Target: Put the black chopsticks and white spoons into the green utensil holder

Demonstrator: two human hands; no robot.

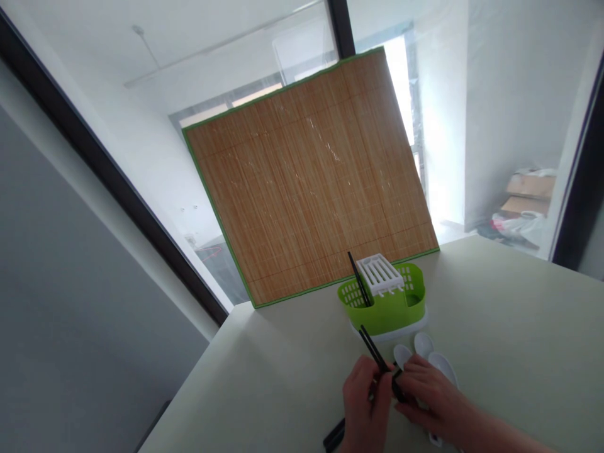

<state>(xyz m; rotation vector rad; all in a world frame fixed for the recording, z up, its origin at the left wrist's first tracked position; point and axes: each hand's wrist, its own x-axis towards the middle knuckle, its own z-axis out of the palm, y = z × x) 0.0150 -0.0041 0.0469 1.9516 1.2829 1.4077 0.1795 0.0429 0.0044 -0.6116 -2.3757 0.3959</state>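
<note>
My left hand [367,399] is closed around a pair of black chopsticks [372,346], whose thin ends point up and away toward the caddy. Close beside it, my right hand [431,393] pinches dark stick ends [399,388]; whether these belong to the same pair is hidden by the fingers. Several white spoons lie around my right hand, one spoon [424,345] just beyond the fingers and another spoon [443,367] partly under the hand. More black chopsticks [334,435] lie on the table at my left wrist, partly covered by it.
Beyond my hands stands a green utensil caddy [387,318] on a white base. A white slotted rack [380,274] sits on it, and black chopsticks [359,280] lean in its left compartment. A bamboo mat [311,182] leans against the glass behind the pale table [283,365].
</note>
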